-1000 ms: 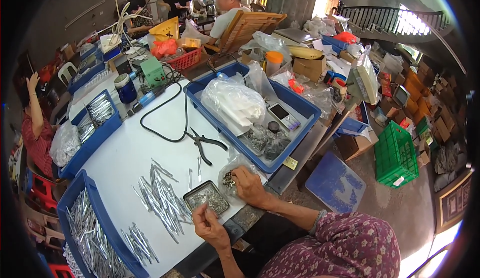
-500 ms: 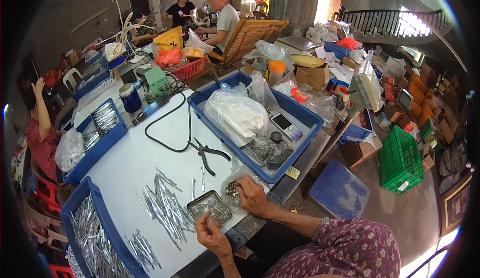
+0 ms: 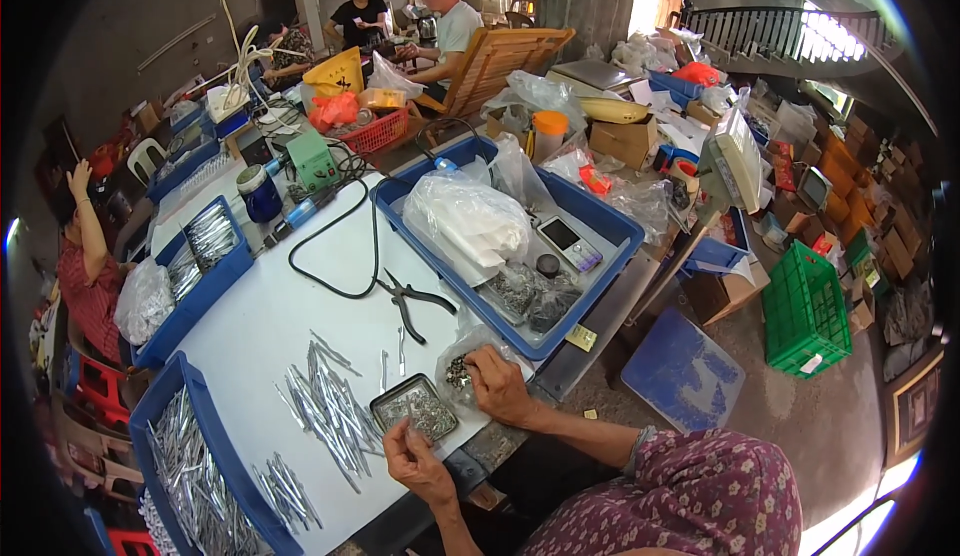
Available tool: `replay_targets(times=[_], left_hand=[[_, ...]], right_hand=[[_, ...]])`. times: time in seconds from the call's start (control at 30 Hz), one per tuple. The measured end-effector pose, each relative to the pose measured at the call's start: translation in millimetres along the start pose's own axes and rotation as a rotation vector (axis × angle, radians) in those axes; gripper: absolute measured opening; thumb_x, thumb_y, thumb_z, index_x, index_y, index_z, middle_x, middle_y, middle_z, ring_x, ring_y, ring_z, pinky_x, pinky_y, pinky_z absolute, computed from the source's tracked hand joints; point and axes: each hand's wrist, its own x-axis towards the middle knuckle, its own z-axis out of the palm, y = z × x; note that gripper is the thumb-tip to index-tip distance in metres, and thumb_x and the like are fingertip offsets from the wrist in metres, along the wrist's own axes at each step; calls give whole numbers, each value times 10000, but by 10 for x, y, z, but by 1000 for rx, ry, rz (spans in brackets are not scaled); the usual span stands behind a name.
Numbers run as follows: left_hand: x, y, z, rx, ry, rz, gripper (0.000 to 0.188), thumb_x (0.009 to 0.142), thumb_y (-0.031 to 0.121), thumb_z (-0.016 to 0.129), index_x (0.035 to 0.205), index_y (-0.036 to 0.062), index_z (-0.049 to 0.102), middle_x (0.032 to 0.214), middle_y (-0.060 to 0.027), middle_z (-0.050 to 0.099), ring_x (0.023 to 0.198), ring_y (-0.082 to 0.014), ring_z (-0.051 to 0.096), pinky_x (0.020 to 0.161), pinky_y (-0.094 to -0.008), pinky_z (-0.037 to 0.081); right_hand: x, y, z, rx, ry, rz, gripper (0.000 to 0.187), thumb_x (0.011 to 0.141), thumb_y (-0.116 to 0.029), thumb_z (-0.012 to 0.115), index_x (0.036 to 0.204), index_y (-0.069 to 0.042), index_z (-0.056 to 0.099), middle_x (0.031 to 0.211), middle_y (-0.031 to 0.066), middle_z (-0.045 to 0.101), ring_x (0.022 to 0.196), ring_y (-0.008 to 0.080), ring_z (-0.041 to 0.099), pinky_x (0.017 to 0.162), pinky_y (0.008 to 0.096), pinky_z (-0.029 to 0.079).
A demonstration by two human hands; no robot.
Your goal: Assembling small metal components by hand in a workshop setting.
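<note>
My left hand [image 3: 420, 464] is at the near edge of a small square metal tray [image 3: 455, 434], thumb and fingers pinched together. Whatever that pinch holds is too small to make out. Tiny metal parts [image 3: 428, 414] cover the tray's bottom. Just right of it lies a clear plastic bag [image 3: 478, 340] with small dark and brassy parts [image 3: 458, 371] inside. My right hand [image 3: 500, 388] reaches into the bag's mouth with its fingers drawn together; their tips are partly hidden. Left of the tray, slim silvery metal pieces [image 3: 335, 411] are spread in a loose pile.
Black-handled pliers [image 3: 415, 308] lie beyond the tray. A blue bin [image 3: 172, 381] of silvery pieces stands at left; a blue tray [image 3: 585, 321] holding bags and a handheld device [image 3: 570, 243] sits at back right. A black cable [image 3: 335, 298] loops across the white tabletop. Other people sit farther off.
Both hands keep nearly the same places by the tray and the bag, with only slight finger movement. The whole view has shifted a little.
</note>
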Motion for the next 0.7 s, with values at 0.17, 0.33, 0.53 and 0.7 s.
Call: replay_targets(times=[0.17, 0.33, 0.53, 0.7], left_hand=[[-5, 6, 0, 21, -13, 55, 108, 866, 26, 435, 926, -25, 510, 670, -10, 440, 569, -59, 376, 504, -193, 317], [-18, -12, -16, 18, -23, 66, 117, 866, 21, 427, 933, -27, 509, 683, -12, 441, 575, -61, 376, 506, -193, 319], [-35, -15, -32, 41, -24, 61, 122, 857, 7, 419, 936, -27, 505, 691, -13, 440, 578, -62, 376, 507, -194, 320], [-35, 1, -17, 34, -10, 64, 120, 857, 9, 418, 931, -24, 507, 677, -7, 434, 571, -61, 375, 507, -194, 321]], right_hand=[[-5, 3, -7, 16, 0, 2, 133, 722, 11, 511, 849, -18, 486, 784, 130, 505, 668, 331, 540, 527, 369, 434], [-14, -9, -11, 24, 3, -1, 139, 720, 15, 504, 855, -16, 488, 794, 133, 511, 676, 332, 542, 538, 372, 437], [-25, -13, -15, 26, -4, 10, 130, 725, 11, 495, 853, -14, 490, 800, 138, 513, 678, 333, 542, 545, 369, 438], [-16, 9, 12, 16, 69, -43, 104, 734, 10, 524, 831, -12, 492, 751, 127, 517, 615, 321, 534, 492, 362, 413]])
